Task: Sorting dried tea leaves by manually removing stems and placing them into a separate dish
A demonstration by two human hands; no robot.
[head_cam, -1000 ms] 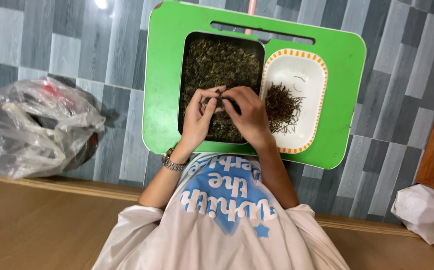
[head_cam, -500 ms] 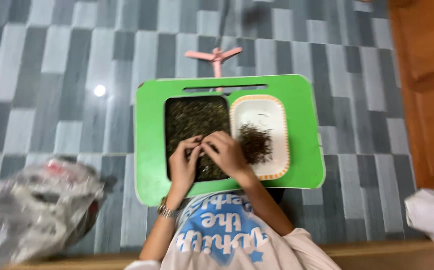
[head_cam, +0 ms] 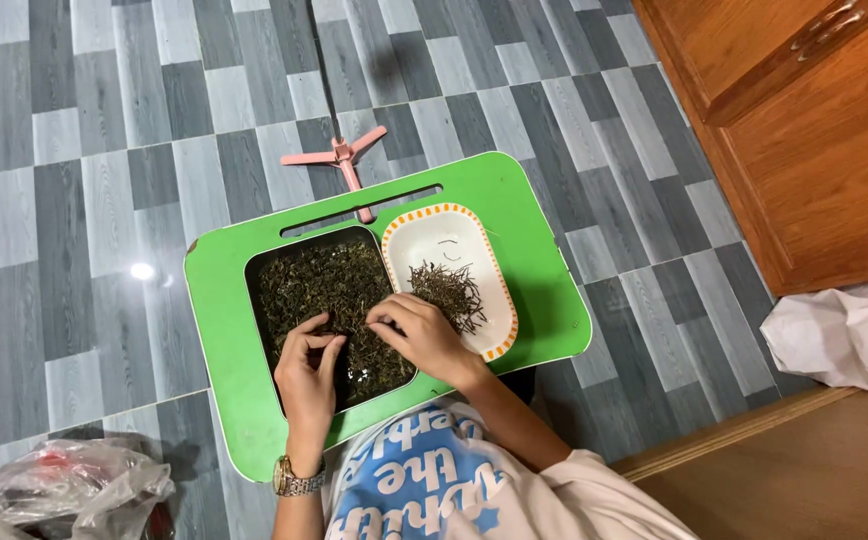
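Observation:
A green lap table point(head_cam: 224, 300) stands on the tiled floor. On it lies a dark tray point(head_cam: 254, 275) filled with dried green leaves point(head_cam: 319, 285). Beside it on the right sits a white oblong dish with an orange rim point(head_cam: 444, 235) that holds a small heap of thin dark stems point(head_cam: 449, 290). My left hand point(head_cam: 306, 375) rests on the leaves at the tray's near side, fingers bent and pinched together. My right hand point(head_cam: 422, 335) lies over the tray's right edge, fingertips pinched in the leaves. What the fingertips grip is too small to tell.
A pink stand with a thin pole point(head_cam: 339, 155) is on the floor behind the table. A clear plastic bag point(head_cam: 59, 490) lies at the lower left, a white bag point(head_cam: 849, 335) at the right. A wooden cabinet point(head_cam: 814, 140) fills the upper right, a wooden surface point(head_cam: 804, 475) the lower right.
The view has swung, so the table now sits lower and further left and the cabinet shows. Both hands stay on the leaf tray, a little further apart than before.

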